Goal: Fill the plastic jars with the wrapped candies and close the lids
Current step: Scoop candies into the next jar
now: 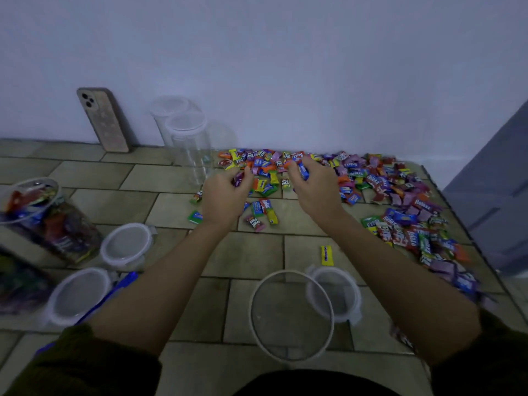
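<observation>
Left hand (pixel 225 192): my fingers curl round a purple candy (pixel 237 178).
Right hand (pixel 313 190): my fingers pinch a blue candy (pixel 303 170).
Candy pile (pixel 400 195): strewn on the tabletop (pixel 248 258) under both hands.
Open jar (pixel 251 312): empty, nearest me.

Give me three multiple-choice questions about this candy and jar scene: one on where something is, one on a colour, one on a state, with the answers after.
1. Where is the phone?
A. flat on the floor
B. leaning against the wall
C. inside a jar

2. What colour is the lone candy just beyond the near jar?
A. black
B. white
C. yellow

3. What state is the near jar in?
A. open and empty
B. lidded and full
C. tipped on its side

Answers: 1 B, the phone stands tilted with its top against the wall. 2 C, its wrapper is plainly yellow. 3 A, the rim is uncovered and the floor tiles show through it.
</observation>
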